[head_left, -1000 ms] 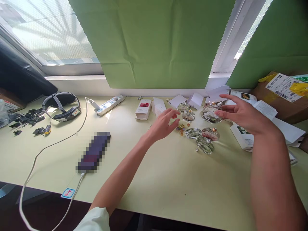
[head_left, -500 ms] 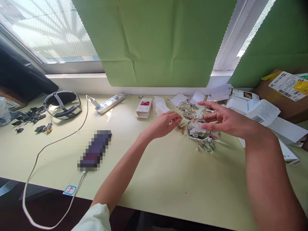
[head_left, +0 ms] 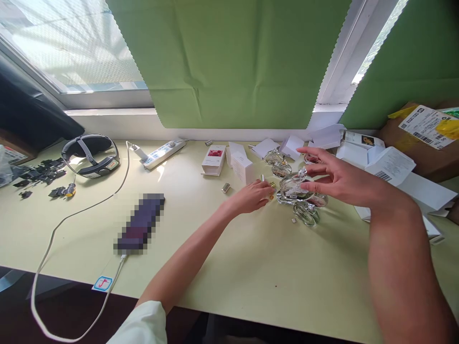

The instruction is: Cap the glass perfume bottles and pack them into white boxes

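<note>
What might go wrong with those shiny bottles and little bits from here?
The clear bottle in the right hand might knock the other bottles close by. The left hand could scatter the small gold-coloured pieces beside it. The loose silver cylinder might roll if bumped.

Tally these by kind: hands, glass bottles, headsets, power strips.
Left hand and right hand: 2
Glass bottles: 7 visible, some overlapping or partly hidden
Headset: 1
Power strip: 1
Total: 11
</note>
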The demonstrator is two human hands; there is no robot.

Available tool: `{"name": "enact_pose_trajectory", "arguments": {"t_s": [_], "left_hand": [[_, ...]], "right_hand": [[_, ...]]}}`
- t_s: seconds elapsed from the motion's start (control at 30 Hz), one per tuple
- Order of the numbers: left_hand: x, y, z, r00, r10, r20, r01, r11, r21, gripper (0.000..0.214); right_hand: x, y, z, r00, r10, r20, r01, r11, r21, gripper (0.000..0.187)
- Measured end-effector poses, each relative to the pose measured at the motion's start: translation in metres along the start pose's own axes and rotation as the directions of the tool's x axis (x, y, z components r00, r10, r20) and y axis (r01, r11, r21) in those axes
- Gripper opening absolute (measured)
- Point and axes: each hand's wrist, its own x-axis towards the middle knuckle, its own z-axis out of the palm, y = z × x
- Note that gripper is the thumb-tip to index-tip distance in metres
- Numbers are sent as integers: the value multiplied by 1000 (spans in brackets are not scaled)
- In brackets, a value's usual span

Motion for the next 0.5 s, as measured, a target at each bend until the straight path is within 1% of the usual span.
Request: {"name": "enact_pose_trajectory", "arguments": {"t_s": [0.07, 0.1, 0.13, 0.17, 0.2, 0.23, 0.27, 0.37, 0.43, 0.5], "left_hand": [[-1, 0, -5, 1000, -4, -3, 4, 1000, -6, 25], [-2, 0, -10, 1000, -17, -12, 17, 1000, -11, 25], [-3, 0, -15, 999, -32, -21, 32, 999, -16, 26], [-4, 0, -21, 998, -51, -31, 50, 998, -22, 26], [-6, -1, -26, 997, -64, -36, 63, 998, -26, 27], [-7, -2, -32, 996, -74, -42, 73, 997, -29, 27], [-9, -3, -37, 995, -86, -51, 84, 996, -34, 27], [-13, -4, -50, 983, -150, -101, 144, 987, -65, 31], [-15, -4, -55, 973, -192, -126, 183, 980, -80, 33], [-15, -3, -57, 968, -211, -134, 201, 976, -80, 33]], "right_hand": [[-1, -9, 7, 994, -36, 100, 39, 999, -32, 80], [-1, -13, 14, 982, -82, 172, 91, 995, -42, 77], [0, -18, 23, 958, -153, 242, 168, 985, -45, 73], [2, -22, 33, 922, -231, 311, 255, 966, -36, 68], [5, -25, 44, 884, -303, 356, 334, 942, -26, 65], [8, -27, 56, 855, -355, 379, 396, 918, -31, 64], [11, -28, 67, 845, -372, 384, 423, 904, -56, 61], [19, -27, 93, 849, -370, 377, 438, 892, -109, 52], [23, -24, 103, 858, -354, 373, 426, 896, -129, 49], [27, -21, 108, 867, -339, 366, 415, 897, -151, 48]]}}
